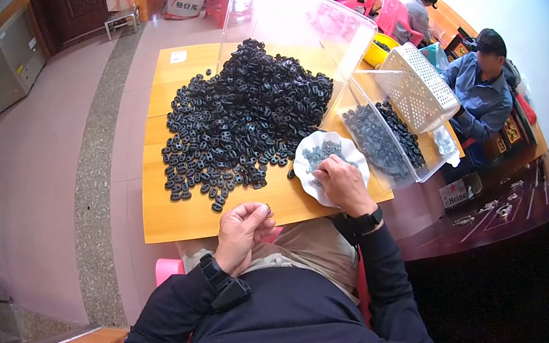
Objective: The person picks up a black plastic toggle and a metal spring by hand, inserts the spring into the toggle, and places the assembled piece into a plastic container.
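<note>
On yellow wooden table (175,222), L hand (242,231) pinches small ring; R hand (343,182) fingers curled in white dish (307,149).

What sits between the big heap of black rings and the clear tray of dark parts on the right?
In the head view, a white dish of small grey parts lies there, with the right hand resting on it.

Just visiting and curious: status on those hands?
Left hand pinching a small part. Right hand reaching into white dish. Black ring pile ahead, nothing blocking.
</note>
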The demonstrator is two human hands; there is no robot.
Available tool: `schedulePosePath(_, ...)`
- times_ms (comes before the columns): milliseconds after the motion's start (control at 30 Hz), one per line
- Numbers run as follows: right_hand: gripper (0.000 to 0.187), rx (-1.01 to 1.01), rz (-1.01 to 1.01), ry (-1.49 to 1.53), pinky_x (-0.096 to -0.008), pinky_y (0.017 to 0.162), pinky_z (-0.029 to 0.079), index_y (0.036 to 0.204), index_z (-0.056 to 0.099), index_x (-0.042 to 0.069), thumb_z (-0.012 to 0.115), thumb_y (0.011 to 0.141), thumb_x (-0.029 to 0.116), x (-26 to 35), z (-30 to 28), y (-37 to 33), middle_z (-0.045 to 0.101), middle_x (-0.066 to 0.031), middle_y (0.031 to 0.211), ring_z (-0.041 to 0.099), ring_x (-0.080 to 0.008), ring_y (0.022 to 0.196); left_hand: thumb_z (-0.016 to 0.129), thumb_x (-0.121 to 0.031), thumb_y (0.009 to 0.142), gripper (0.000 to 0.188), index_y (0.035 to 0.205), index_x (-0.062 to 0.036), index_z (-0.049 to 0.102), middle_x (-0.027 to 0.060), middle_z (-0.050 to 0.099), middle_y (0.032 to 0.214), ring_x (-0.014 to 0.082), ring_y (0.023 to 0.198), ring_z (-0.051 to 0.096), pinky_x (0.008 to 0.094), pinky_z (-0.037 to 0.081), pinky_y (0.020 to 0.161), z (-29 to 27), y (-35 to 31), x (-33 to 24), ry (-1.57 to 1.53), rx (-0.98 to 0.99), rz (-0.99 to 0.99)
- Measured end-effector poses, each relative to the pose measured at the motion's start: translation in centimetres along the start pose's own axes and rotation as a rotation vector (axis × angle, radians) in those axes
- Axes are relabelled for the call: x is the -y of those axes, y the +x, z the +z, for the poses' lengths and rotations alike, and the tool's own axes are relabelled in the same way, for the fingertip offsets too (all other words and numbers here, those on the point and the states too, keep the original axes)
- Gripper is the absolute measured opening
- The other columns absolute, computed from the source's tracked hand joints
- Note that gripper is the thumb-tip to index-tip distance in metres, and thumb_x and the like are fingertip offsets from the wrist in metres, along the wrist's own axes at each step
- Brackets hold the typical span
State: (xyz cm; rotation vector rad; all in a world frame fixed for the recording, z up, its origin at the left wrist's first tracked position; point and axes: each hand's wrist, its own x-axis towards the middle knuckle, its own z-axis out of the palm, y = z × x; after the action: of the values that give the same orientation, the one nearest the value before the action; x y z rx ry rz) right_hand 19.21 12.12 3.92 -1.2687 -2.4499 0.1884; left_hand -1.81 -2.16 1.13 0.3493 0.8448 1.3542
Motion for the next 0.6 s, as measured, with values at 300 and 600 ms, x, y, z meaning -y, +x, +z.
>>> schedulePosePath(300, 0.006, -0.084, -0.027, 0.191, -0.0386, 0.069, 0.048, 0.088, 0.062, 0.000, 0.061, 0.083, 0.004, -1.4, 0.4, -0.7, 0.061, -0.0163, 0.085, 0.062, -0.0333, 0.080, 0.059, -0.011, 0.093, 0.012, 0.102, -0.0016, 0.058, 0.0045, 0.062, 0.089, 0.0115, 0.076, 0.062, 0.0267, 0.056, 0.070, 0.1, 0.1, 0.1, -0.009, -0.018, 0.022)
schedulePosePath(600, 0.007, -0.134, 0.000, 0.292, -0.0343, 0.062, 0.046, 0.085, 0.062, 0.000, 0.063, 0.085, 0.006, -1.2, 0.2, -0.9, 0.060, -0.0138, 0.077, 0.059, -0.0256, 0.067, 0.059, -0.006, 0.092, 0.015, 0.105, 0.0008, 0.059, 0.0064, 0.063, 0.091, 0.0129, 0.078, 0.063, 0.0275, 0.056, 0.072, 0.1, 0.2, 0.0, 0.007, 0.014, 0.002)
